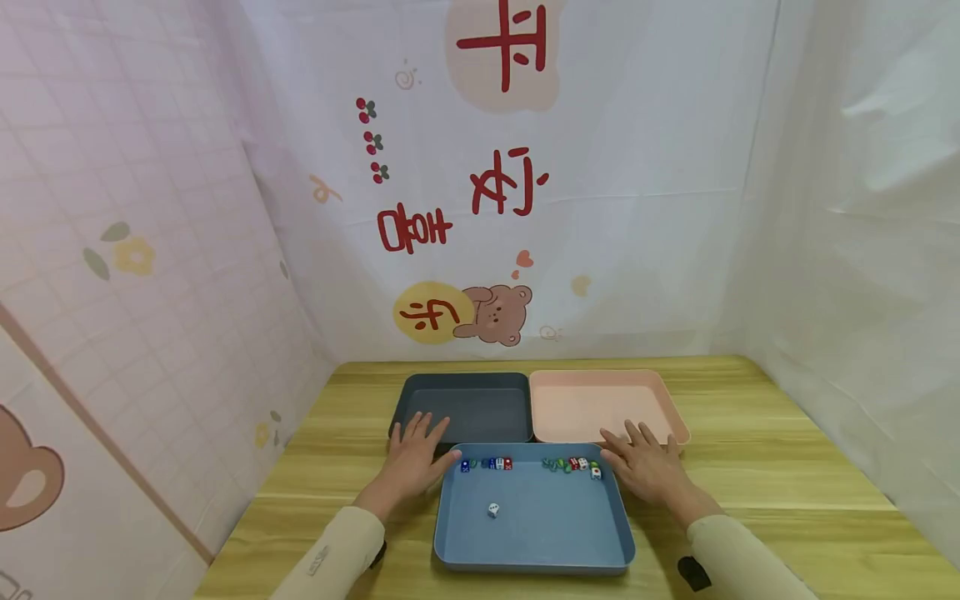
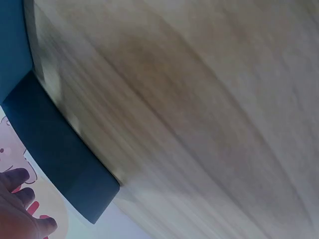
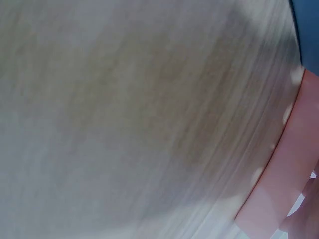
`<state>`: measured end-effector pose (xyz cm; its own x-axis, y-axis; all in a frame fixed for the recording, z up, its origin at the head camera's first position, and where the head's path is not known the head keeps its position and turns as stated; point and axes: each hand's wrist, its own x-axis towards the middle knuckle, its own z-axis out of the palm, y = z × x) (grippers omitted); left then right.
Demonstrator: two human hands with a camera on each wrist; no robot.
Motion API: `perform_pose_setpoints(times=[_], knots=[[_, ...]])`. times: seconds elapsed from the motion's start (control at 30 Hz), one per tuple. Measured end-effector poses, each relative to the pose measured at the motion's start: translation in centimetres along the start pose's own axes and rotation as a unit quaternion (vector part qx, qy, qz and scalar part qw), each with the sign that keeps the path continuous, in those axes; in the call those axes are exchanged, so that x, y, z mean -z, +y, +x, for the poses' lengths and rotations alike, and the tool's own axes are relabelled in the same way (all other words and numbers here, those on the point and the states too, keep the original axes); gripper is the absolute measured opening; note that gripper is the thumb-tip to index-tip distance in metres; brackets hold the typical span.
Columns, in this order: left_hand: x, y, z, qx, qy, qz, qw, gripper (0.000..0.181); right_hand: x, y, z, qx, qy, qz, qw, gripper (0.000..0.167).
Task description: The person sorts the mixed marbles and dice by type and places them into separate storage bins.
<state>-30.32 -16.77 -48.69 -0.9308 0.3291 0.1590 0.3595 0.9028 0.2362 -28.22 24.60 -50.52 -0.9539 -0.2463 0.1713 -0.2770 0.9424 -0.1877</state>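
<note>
A blue tray (image 1: pixel 534 533) lies in front of me in the head view. Along its far side sit two clusters: blue, white and red dice with small green pieces on the left, and red and white dice (image 1: pixel 596 473) with more green pieces on the right. A lone white die (image 1: pixel 492 510) lies left of the middle. My left hand (image 1: pixel 411 458), fingers spread, is over the near left corner of the dark tray (image 1: pixel 472 408), thumb by the blue tray's corner. My right hand (image 1: pixel 647 467) spreads over the near right part of the pink tray (image 1: pixel 600 408). Neither hand holds anything.
The dark and pink trays stand side by side behind the blue one on a wood-grain table (image 1: pixel 765 467). A printed white sheet (image 1: pixel 630 208) hangs at the back, with more sheeting at both sides. Dark straps (image 1: pixel 693 573) show at my wrists.
</note>
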Motion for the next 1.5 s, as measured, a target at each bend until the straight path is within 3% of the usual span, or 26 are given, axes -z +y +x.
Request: perform_pose_setpoints(times=[0.33, 0.57, 0.77, 0.9, 1.2, 1.5], knots=[[0.7, 0.5, -0.7, -0.026, 0.009, -0.029, 0.9992, 0.069, -0.2, -0.1, 0.2, 0.0, -0.006, 0.009, 0.9999, 0.056], [0.9, 1.0, -1.0, -0.047, -0.003, -0.062, 0.997, 0.071, 0.0, -0.2, 0.1, 0.0, -0.007, 0.013, 0.9999, 0.055], [1.1, 1.1, -1.0, -0.066, -0.023, -0.144, 0.9871, 0.069, -0.2, 0.0, 0.1, -0.002, -0.009, 0.017, 0.9998, 0.057], [1.2, 1.5, -1.0, -0.075, -0.04, -0.175, 0.9809, 0.061, -0.4, 0.2, 0.2, -0.004, -0.006, 0.021, 0.9997, 0.057], [0.6, 2.7, -1.0, -0.12, -0.064, -0.19, 0.9723, 0.044, -0.6, 0.3, 0.0, 0.001, 0.003, 0.02, 0.9998, 0.056], [-0.1, 3.9, -1.2, -0.124, -0.073, -0.138, 0.98, 0.036, -0.4, 0.2, 0.0, -0.001, -0.002, 0.018, 0.9998, 0.057]])
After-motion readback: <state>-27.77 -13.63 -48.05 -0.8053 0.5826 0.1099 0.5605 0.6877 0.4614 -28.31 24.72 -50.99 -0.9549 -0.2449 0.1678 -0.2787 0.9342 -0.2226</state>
